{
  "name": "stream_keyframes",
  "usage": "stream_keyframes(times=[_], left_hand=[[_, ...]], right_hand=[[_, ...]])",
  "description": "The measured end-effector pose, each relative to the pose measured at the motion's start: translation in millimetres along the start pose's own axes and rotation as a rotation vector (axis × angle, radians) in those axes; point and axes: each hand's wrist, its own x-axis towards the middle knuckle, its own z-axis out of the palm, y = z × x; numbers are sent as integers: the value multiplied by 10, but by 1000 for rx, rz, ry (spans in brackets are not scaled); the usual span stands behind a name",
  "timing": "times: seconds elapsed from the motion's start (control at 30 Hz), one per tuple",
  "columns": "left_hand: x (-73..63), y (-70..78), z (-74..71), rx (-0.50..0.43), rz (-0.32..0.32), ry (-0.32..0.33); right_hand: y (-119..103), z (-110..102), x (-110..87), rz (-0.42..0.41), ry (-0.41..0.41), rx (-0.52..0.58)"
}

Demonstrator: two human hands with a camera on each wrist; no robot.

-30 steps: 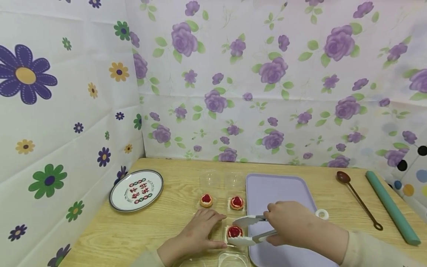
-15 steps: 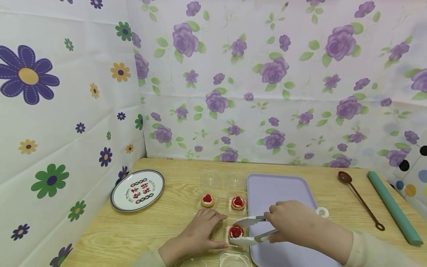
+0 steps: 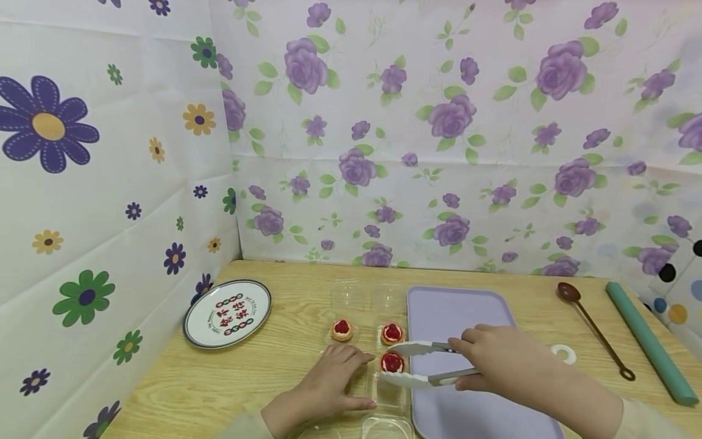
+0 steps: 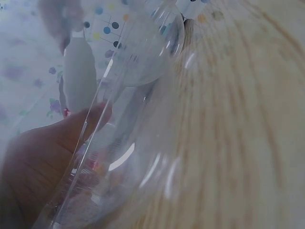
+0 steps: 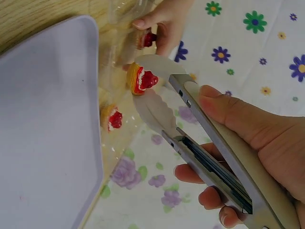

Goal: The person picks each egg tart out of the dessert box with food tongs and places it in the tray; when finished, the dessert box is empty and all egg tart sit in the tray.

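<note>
My right hand [image 3: 504, 360] grips a pair of tongs [image 3: 408, 348] with white tips and metal arms. Between the tips sits a small strawberry tart [image 3: 392, 362], its sides touched by both tips in the right wrist view. My left hand [image 3: 323, 384] holds a clear plastic box [image 3: 390, 399] at the table, thumb near its front and fingers toward its back. In the left wrist view, that thumb [image 4: 71, 129] lies along the transparent wall. Just behind stand two more tarts, one left [image 3: 342, 330] and one right [image 3: 392, 333], in clear boxes with raised lids.
A lilac tray [image 3: 460, 311] lies right of the boxes, under the right hand. An oval plate [image 3: 227, 314] with red lettering is at the left. A brown ladle [image 3: 595, 329] and a green roll [image 3: 649, 341] lie right. Floral cloth [image 3: 384, 152] hangs behind the table.
The tongs have taken the tart from over the front box and moved it toward the back, near the rear right tart. My right hand has shifted rightward; the left hand stays in place.
</note>
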Motion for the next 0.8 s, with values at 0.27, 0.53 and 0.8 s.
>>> stream_keyframes(times=[0.27, 0.53, 0.8], left_hand=[[3, -9, 6, 7, 11, 14], [1, -13, 7, 14, 15, 19], [-3, -12, 18, 5, 10, 17]], right_hand=[[131, 6, -208, 106, -4, 86], [277, 36, -446, 228, -24, 111], [376, 75, -669, 336, -41, 95]])
